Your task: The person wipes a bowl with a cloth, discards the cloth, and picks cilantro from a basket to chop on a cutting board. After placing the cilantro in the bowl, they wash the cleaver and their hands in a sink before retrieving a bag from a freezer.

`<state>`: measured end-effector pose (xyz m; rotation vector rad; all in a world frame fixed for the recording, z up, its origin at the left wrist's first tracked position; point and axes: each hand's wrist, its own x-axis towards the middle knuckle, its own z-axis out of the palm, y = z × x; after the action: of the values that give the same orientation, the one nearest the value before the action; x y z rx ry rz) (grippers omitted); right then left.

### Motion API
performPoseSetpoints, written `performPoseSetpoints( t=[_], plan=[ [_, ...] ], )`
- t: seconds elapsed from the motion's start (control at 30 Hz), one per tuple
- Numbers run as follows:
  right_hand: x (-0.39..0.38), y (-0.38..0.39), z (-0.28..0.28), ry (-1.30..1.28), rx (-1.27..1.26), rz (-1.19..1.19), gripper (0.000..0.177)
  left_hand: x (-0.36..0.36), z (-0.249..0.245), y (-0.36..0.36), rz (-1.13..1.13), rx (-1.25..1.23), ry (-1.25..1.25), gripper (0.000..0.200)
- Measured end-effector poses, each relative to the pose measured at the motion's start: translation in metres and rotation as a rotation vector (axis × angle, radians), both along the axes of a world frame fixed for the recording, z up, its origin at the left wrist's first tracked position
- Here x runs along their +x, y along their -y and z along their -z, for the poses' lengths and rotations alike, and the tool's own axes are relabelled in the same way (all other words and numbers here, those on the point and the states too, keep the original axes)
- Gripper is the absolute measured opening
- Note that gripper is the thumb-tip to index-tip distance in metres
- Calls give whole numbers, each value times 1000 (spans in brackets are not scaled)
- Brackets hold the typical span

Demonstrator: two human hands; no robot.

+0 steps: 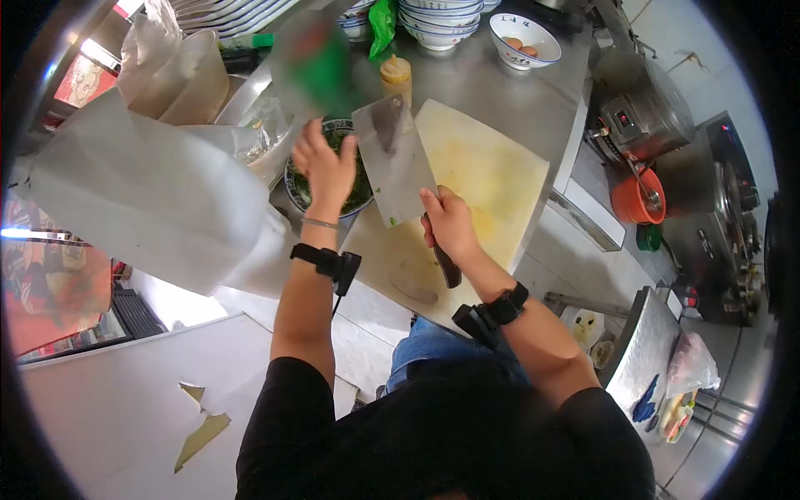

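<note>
My right hand (450, 223) is wrapped round the dark handle of a cleaver (390, 162). Its broad blade points up and to the left over the edge of a pale cutting board (492, 158), with green bits stuck to the metal. Over a patterned bowl (291, 185) of chopped greens (360, 190) is my left hand (325, 171), slightly blurred, fingers and thumb apart with nothing in them. The bowl stands left of the board and is partly hidden by that hand and the blade.
A squeeze bottle (396, 79) stands behind the board. Stacked bowls (437, 33) and a bowl of eggs (523, 52) are farther back. Plastic bags and a container (196, 79) crowd the left. An orange bucket (637, 200) sits to the right.
</note>
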<state>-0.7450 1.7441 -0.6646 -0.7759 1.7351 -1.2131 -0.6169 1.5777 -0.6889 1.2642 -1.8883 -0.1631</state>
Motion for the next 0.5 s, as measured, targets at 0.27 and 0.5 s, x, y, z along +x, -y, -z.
performPoseSetpoints(
  t=[0.27,0.5],
  plan=[
    [-42,-64,-14,224,-4,287,28,36,8,23,173,175,-109,24],
    [-84,-152,-23,339,-76,605,24,35,15,39,409,396,-669,19]
  ],
)
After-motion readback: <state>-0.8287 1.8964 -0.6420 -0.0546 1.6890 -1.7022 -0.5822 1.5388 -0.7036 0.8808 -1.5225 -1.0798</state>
